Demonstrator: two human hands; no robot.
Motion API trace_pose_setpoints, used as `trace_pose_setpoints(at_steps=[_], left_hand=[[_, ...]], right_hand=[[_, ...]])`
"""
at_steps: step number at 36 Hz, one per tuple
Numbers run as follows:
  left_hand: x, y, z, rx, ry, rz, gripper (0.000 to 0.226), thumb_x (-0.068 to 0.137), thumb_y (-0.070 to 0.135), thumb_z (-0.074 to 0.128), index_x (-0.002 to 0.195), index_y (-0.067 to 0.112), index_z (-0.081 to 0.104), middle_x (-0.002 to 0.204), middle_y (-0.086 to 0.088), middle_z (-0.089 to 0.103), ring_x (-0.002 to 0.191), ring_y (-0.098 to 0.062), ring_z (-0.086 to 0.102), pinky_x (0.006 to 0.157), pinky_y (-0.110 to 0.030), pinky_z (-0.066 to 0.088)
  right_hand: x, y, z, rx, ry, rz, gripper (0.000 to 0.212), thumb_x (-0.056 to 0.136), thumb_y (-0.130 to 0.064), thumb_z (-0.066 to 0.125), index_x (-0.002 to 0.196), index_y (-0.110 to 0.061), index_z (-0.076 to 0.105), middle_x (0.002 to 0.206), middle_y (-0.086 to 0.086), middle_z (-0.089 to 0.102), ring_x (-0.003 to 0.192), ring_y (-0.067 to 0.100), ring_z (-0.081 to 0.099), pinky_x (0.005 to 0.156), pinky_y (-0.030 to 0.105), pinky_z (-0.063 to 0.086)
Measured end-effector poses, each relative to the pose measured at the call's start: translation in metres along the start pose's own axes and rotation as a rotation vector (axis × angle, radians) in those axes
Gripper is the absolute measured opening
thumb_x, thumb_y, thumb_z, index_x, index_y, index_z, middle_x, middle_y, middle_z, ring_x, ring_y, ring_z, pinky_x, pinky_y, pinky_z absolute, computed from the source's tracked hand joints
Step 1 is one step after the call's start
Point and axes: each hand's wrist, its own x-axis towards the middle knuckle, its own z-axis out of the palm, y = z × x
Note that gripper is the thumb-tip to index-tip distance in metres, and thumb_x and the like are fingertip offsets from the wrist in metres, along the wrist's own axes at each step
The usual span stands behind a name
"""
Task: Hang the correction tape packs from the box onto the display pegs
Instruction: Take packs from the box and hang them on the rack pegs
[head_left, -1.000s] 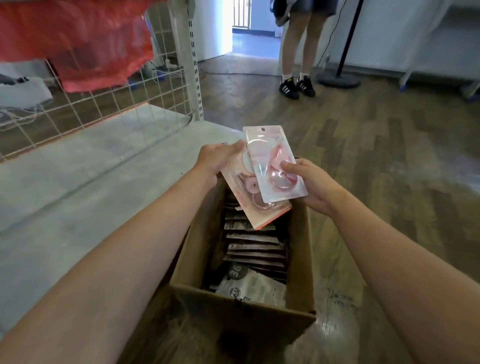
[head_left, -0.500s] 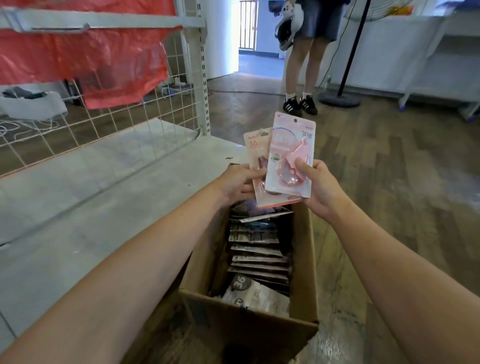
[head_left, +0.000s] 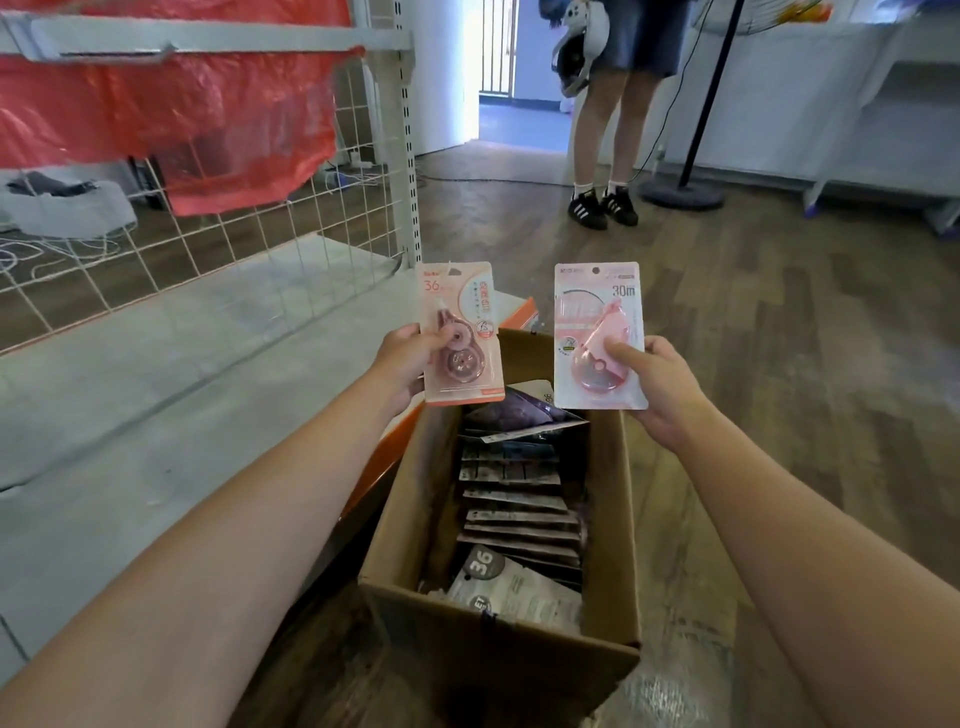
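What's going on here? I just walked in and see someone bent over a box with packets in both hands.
A person is unpacking correction tape. The left hand holds a peach pack marked 36, the right hand a pink pack marked 30m, both upright and apart above an open cardboard box that holds many more packs. Neither is hung yet. A wire grid rack stands to the left, and someone else stands further back.
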Motion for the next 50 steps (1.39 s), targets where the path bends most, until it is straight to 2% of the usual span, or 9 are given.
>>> trace_pose_setpoints(at_steps=[8, 17, 22, 26, 30, 34, 38, 46, 50], left_hand=[[0.007, -0.019, 0.009, 0.021, -0.013, -0.045, 0.016, 0.093, 0.016, 0.060, 0.107, 0.007, 0.061, 0.110, -0.011, 0.067, 0.099, -0.026, 0.066, 0.085, -0.040, 0.055], [-0.031, -0.029, 0.012, 0.110, 0.088, -0.261, 0.021, 0.097, 0.028, 0.054, 0.085, 0.012, 0.060, 0.063, 0.002, 0.059, 0.048, -0.008, 0.054, 0.042, -0.016, 0.040], [-0.056, 0.025, 0.004, 0.100, 0.134, -0.353, 0.021, 0.095, 0.027, 0.058, 0.091, 0.007, 0.064, 0.074, -0.005, 0.065, 0.063, -0.016, 0.062, 0.049, -0.018, 0.049], [-0.081, 0.085, -0.007, 0.132, 0.163, -0.401, 0.012, 0.085, 0.018, 0.071, 0.088, 0.009, 0.064, 0.097, -0.017, 0.070, 0.085, -0.029, 0.068, 0.080, -0.037, 0.055], [-0.115, 0.158, -0.014, 0.170, 0.197, -0.406, 0.015, 0.083, 0.009, 0.071, 0.079, 0.017, 0.059, 0.077, -0.002, 0.065, 0.067, -0.012, 0.061, 0.055, -0.014, 0.050], [-0.155, 0.236, -0.020, 0.132, 0.223, -0.442, 0.013, 0.083, 0.008, 0.072, 0.087, 0.014, 0.061, 0.090, -0.009, 0.067, 0.077, -0.019, 0.064, 0.071, -0.027, 0.053], [-0.196, 0.308, -0.022, 0.117, 0.227, -0.445, 0.012, 0.084, 0.008, 0.071, 0.088, 0.013, 0.061, 0.085, -0.005, 0.067, 0.070, -0.013, 0.064, 0.059, -0.021, 0.050], [-0.261, 0.414, -0.045, 0.042, 0.289, -0.380, 0.017, 0.082, 0.007, 0.072, 0.084, 0.020, 0.061, 0.088, -0.004, 0.069, 0.086, -0.023, 0.067, 0.086, -0.036, 0.053], [-0.292, 0.456, -0.073, 0.006, 0.357, -0.335, 0.015, 0.082, 0.003, 0.071, 0.092, 0.013, 0.063, 0.082, -0.002, 0.067, 0.073, -0.016, 0.064, 0.069, -0.027, 0.053]], right_hand=[[0.006, 0.022, 0.027, -0.013, -0.008, 0.110, 0.037, 0.088, -0.021, 0.067, 0.119, -0.007, 0.051, 0.109, 0.010, 0.066, 0.094, 0.024, 0.068, 0.084, 0.040, 0.056], [-0.034, 0.046, 0.081, -0.104, -0.006, 0.363, 0.025, 0.086, -0.019, 0.070, 0.107, -0.013, 0.058, 0.110, 0.012, 0.067, 0.101, 0.030, 0.065, 0.095, 0.049, 0.051], [-0.048, -0.013, 0.092, -0.172, -0.041, 0.440, 0.023, 0.087, -0.025, 0.069, 0.104, -0.017, 0.056, 0.108, 0.008, 0.067, 0.099, 0.027, 0.066, 0.094, 0.046, 0.052], [-0.060, -0.074, 0.099, -0.234, -0.043, 0.499, 0.024, 0.090, -0.026, 0.065, 0.110, -0.014, 0.059, 0.108, 0.009, 0.067, 0.100, 0.027, 0.066, 0.093, 0.046, 0.052], [-0.078, -0.140, 0.099, -0.297, -0.009, 0.538, 0.025, 0.092, -0.018, 0.060, 0.115, -0.010, 0.057, 0.109, 0.008, 0.067, 0.100, 0.025, 0.064, 0.094, 0.044, 0.051], [-0.104, -0.218, 0.102, -0.323, -0.030, 0.567, 0.015, 0.093, -0.017, 0.059, 0.106, -0.013, 0.052, 0.098, 0.003, 0.064, 0.100, 0.025, 0.061, 0.096, 0.044, 0.049], [-0.131, -0.292, 0.110, -0.316, -0.059, 0.548, 0.016, 0.094, -0.017, 0.058, 0.103, -0.019, 0.045, 0.085, -0.006, 0.054, 0.095, 0.021, 0.056, 0.093, 0.040, 0.047], [-0.177, -0.385, 0.136, -0.294, -0.125, 0.599, 0.042, 0.086, -0.022, 0.066, 0.124, -0.008, 0.054, 0.114, 0.010, 0.065, 0.102, 0.031, 0.063, 0.095, 0.050, 0.050], [-0.205, -0.429, 0.158, -0.313, -0.204, 0.578, 0.048, 0.082, -0.021, 0.068, 0.126, -0.012, 0.049, 0.114, 0.009, 0.062, 0.105, 0.031, 0.061, 0.098, 0.052, 0.047]])
